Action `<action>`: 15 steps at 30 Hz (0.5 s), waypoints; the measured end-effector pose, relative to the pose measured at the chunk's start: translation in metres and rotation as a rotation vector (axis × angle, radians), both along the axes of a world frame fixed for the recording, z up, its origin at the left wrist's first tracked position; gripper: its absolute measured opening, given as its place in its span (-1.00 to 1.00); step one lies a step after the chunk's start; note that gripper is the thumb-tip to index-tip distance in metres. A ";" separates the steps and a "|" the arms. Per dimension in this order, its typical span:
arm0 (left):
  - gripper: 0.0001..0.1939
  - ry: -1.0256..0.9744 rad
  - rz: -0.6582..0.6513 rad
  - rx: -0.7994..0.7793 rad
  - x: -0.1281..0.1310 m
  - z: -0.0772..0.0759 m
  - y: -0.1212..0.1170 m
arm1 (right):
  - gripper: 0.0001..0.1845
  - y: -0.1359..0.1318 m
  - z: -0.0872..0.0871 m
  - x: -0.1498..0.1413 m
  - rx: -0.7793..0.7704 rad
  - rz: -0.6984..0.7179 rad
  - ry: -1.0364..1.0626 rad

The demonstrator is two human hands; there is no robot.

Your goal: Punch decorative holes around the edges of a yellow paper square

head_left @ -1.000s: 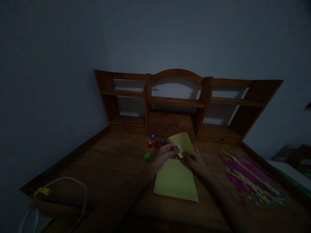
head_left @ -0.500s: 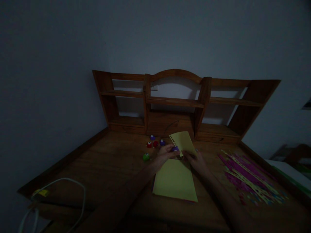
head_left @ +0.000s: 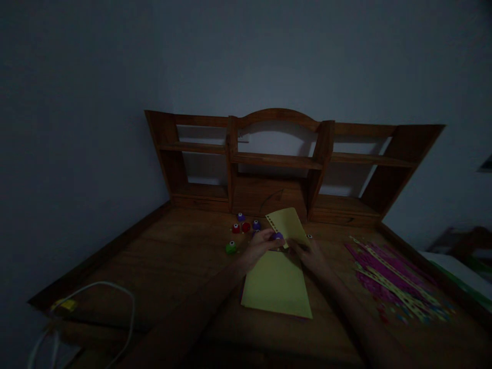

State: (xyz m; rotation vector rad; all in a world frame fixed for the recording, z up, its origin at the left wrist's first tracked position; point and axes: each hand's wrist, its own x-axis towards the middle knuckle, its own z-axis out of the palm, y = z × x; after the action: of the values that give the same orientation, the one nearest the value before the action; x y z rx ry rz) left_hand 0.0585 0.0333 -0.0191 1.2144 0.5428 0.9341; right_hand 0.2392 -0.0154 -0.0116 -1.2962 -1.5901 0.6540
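Note:
My left hand (head_left: 258, 248) is closed round a small purple craft punch (head_left: 277, 236) at the left edge of a yellow paper sheet (head_left: 289, 223). A row of punched holes runs along that edge of the sheet. My right hand (head_left: 307, 252) pinches the sheet's lower part, with thumb and fingers together. Beneath both hands a stack of yellow paper (head_left: 277, 287) lies on the desk, a darker sheet just showing under it. Beyond my left hand stand more punches: a green one (head_left: 231, 248), a red one (head_left: 236, 228), and several purple and red others.
A wooden shelf unit (head_left: 277, 161) stands along the desk's back. On the right lies a heap of magenta and yellow punched strips (head_left: 392, 271) with small paper bits. A white cable (head_left: 132, 297) loops over the front left, by a yellow object (head_left: 66, 305).
Both hands keep their hold on the punch and the sheet. The sheet's upper left corner has shifted very slightly left; little else differs.

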 end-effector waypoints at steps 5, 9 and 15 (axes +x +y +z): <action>-0.53 0.001 0.002 -0.013 0.001 -0.001 0.002 | -0.61 -0.001 0.000 -0.001 -0.015 -0.002 -0.038; -0.51 -0.028 -0.020 0.000 -0.001 0.001 0.000 | -0.61 -0.002 0.001 -0.002 0.000 -0.007 -0.056; -0.51 -0.024 -0.008 0.010 0.000 0.000 0.000 | -0.64 -0.001 0.001 -0.001 0.017 0.021 -0.045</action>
State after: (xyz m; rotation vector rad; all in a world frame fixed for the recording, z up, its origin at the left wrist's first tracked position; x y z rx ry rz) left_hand 0.0581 0.0332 -0.0187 1.2123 0.5141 0.9442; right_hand 0.2381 -0.0165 -0.0108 -1.2914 -1.6446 0.6267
